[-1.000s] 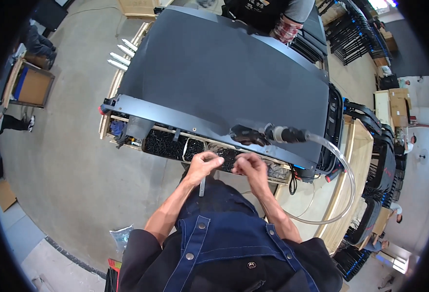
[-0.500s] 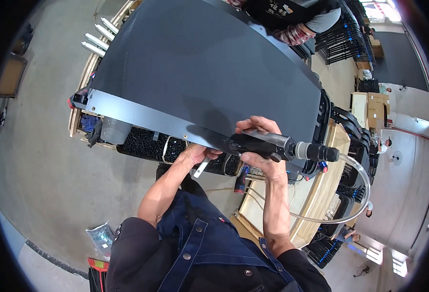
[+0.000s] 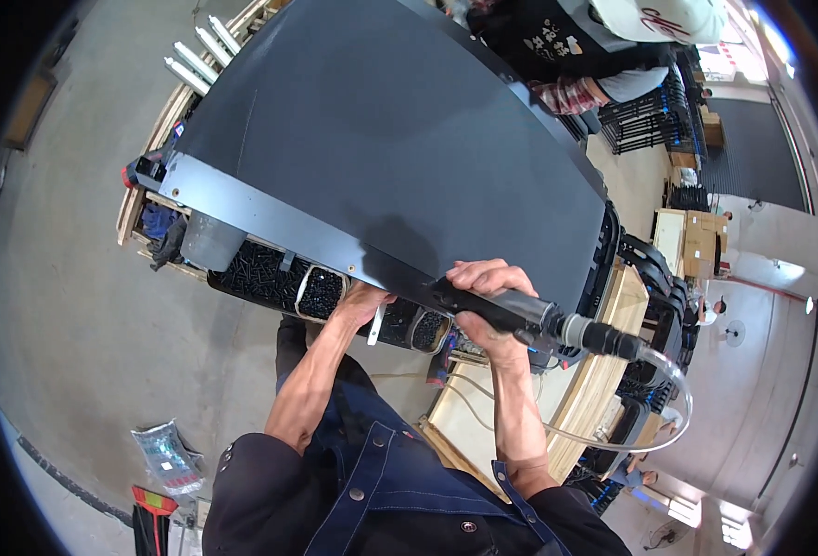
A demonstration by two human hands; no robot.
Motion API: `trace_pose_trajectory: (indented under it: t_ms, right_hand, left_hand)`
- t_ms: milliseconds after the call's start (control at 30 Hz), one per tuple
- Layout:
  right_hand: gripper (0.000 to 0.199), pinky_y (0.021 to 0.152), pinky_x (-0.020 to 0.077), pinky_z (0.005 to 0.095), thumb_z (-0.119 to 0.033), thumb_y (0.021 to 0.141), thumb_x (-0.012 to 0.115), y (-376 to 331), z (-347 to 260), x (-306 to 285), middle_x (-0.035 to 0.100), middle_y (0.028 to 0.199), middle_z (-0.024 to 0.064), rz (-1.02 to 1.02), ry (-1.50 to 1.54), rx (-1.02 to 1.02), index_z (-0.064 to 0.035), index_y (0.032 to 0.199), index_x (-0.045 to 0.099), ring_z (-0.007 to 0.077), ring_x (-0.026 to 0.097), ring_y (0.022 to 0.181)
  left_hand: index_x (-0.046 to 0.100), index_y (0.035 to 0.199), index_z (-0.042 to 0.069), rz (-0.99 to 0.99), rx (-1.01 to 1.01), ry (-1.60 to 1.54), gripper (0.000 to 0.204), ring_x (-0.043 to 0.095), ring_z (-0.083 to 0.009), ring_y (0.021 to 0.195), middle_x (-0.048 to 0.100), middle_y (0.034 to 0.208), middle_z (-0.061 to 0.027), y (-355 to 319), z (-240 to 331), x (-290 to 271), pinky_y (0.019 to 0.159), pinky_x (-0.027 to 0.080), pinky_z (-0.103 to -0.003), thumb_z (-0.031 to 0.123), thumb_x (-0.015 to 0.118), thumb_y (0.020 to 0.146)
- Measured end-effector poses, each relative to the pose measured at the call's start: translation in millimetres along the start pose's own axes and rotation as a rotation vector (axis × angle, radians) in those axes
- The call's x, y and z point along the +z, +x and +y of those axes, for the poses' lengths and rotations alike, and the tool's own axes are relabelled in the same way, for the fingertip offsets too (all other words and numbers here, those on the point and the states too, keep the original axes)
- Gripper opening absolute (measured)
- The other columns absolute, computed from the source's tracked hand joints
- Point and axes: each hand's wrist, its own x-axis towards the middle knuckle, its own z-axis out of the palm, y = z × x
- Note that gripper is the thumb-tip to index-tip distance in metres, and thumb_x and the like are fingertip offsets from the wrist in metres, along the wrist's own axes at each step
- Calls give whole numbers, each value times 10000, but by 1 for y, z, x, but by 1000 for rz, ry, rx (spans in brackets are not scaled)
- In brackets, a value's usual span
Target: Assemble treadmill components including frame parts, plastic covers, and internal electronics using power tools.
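Observation:
My right hand is wrapped around a black air ratchet, thumb below and fingers over the top. The tool lies nearly level, its head at the grey metal edge strip of a large dark panel. A clear air hose curves away from its right end. My left hand is closed beneath that strip, with its fingertips hidden. From it a flat, pale metal handle, like a wrench's, sticks out downward; its other end is out of sight.
Below the strip stand a black bin of dark screws and smaller containers of fasteners. A co-worker's sleeve is at the panel's far side. White tubes protrude at far left. A wooden frame lies at right.
The view has shifted slightly. The air ratchet now slants more downward to the right, and the pale handle hangs more upright below my left hand. The co-worker leans further into view.

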Motion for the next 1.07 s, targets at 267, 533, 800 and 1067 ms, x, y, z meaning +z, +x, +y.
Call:
trace_pose_trajectory:
  t_ms: [267,533,800,1067]
  right_hand:
    - [358,1044,494,512,-20,768,809,-4,7,-2,702,1053,153,-24,32,-17,-49,1061,604,298,689,1041]
    - [494,1007,528,477,-74,751,865,-1,3,-1,683,1195,189,-76,18,8,-41,1170,605,313,679,1116]
    - [663,920,582,429,-157,778,872,6,11,-4,561,1287,188,145,-98,-95,-49,1332,524,303,698,1023]
    - [532,949,570,440,-113,829,805,-11,3,15,505,1375,185,398,-22,72,-122,1285,530,313,593,1195]
  left_hand:
    - [626,1046,124,115,34,55,212,479,-47,639,532,797,58,-5,-4,6,537,368,-227,232,755,918]
    - [642,1055,104,142,66,139,199,486,-58,646,544,788,50,-10,4,12,564,377,-239,248,725,945]
    - [615,1104,-1,105,-18,703,180,600,-143,654,608,812,-39,-21,-12,-10,610,515,-338,154,568,1027]
    - [666,1260,86,660,282,1352,318,668,-375,1107,685,1202,-227,-114,8,-77,963,511,-455,247,614,991]
